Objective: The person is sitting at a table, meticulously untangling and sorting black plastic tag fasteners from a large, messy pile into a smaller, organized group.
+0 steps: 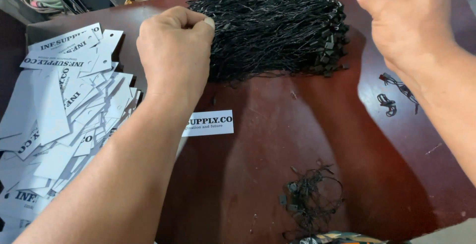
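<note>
At the far middle of the dark red counter [258, 140] lay the big bundle of black string loops [277, 26], its plastic lock ends stacked along the right edge, and your left hand [173, 51] rested against its near left side. You had that grip pinched tight, thumb over the curled fingers, right where the strands began; I judged it to be closed on a strand or two, though the strings themselves were hidden behind your knuckles. The risk, as I read it, was a tangle: the loops lay packed and crossing, so a pull from that edge could have dragged several out together or skewed the whole bundle toward you. Your right hand [406, 16] was raised above the bundle's right end, fingers folded in and thumb tip up at the frame's top; I could not tell whether it held anything. With it off the pile, nothing pinned the bundle down, which added to the chance of it sliding. Your left forearm crossed the frame from the lower left, lying over one white printed tag [210, 123] on the counter and passing just beside the loose heap of white tags [54, 120]; a sweep of that arm could have scattered them. Near you sat a small knot of discarded strings [310, 199], and a few stray loops [394, 95] lay under your right wrist.
</note>
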